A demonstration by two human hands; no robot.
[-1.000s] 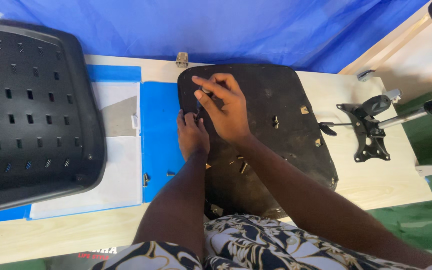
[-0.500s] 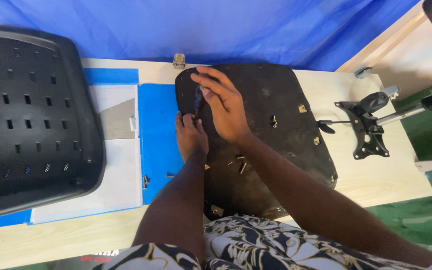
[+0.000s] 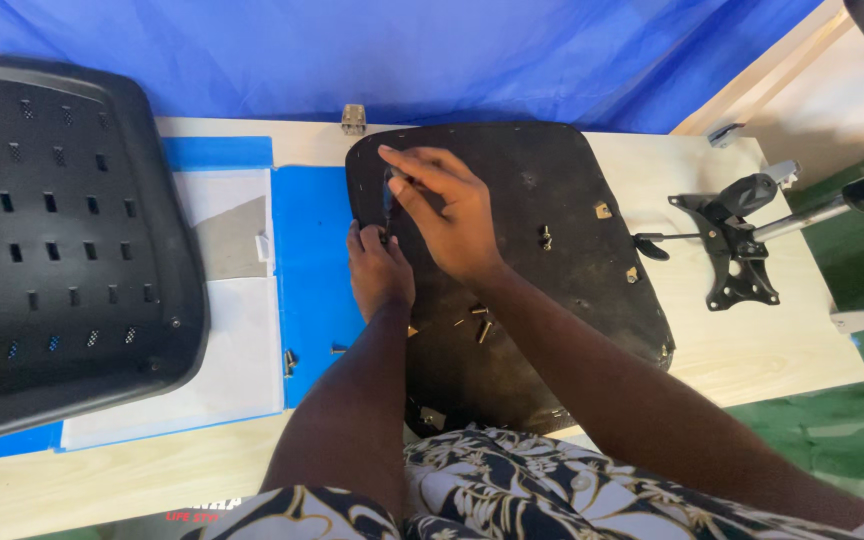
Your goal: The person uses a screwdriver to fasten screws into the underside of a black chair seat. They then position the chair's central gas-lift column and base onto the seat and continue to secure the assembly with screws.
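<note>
Forearms come in from the bottom edge, over a patterned garment, and meet on the black seat base (image 3: 552, 290), which lies flat on the pale wooden desk (image 3: 752, 350) with its near edge at the desk's front. Loose bolts (image 3: 479, 325) lie on the base just beside the right wrist. The left hand (image 3: 380, 272) rests at the base's left rim, fingers curled together on a small dark part; what exactly they pinch I cannot tell. The right hand (image 3: 450, 215) sits just beyond it, fingers (image 3: 407, 180) closed on a thin dark tool or bolt standing near the rim.

The base looks like a stiff, fairly heavy board that should slide rather than flex; its rim seems the natural place to take hold, with both hands. The bolts are small and smooth, likely to roll, best pinched at the shank.

Further off, a perforated black backrest (image 3: 52, 250) lies to the left over blue and white sheets (image 3: 307, 250). To the right lies a metal tilt mechanism (image 3: 737, 240). A blue cloth (image 3: 402, 50) hangs behind.
</note>
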